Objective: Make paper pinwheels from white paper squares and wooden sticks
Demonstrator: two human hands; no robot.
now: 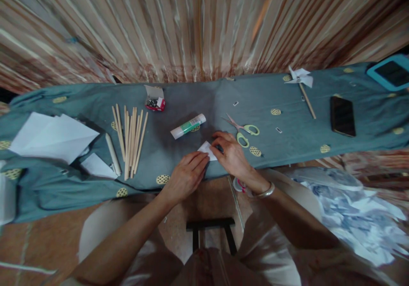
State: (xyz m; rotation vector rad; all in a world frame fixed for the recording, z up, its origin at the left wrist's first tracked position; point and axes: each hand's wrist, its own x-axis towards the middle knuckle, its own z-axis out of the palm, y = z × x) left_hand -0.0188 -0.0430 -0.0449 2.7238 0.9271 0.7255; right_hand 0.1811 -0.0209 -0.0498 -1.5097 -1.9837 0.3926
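The left hand (187,175) lies low over the near edge of the table, its fingers close together and their tips on the left side of a small, folded piece of white paper (207,149); whether the thumb pinches it from below cannot be told. The right hand (233,152) is curled, fingers bent over the paper's right side with the thumb at its edge; whether they grip it or only press it is unclear. A silver-coloured metal bangle (266,191) circles the right wrist. The paper sits between both hands, on a blue-green cloth (217,103) patterned with yellow ovals.

Just beyond the paper, a white and green cylindrical glue stick (188,126) lies at a slant. Near the right hand are scissors (243,129) with pale green handles, their blades slightly parted. Farther left lie a loose bunch of thin, light wooden sticks (130,143) and, beyond them, an opened red and white cardboard box (155,99) of small metal pieces. White paper sheets (53,137) rest at the far left. Well to the right are a white paper pinwheel (299,78) on a wooden stick and a dark rectangular phone (343,115).
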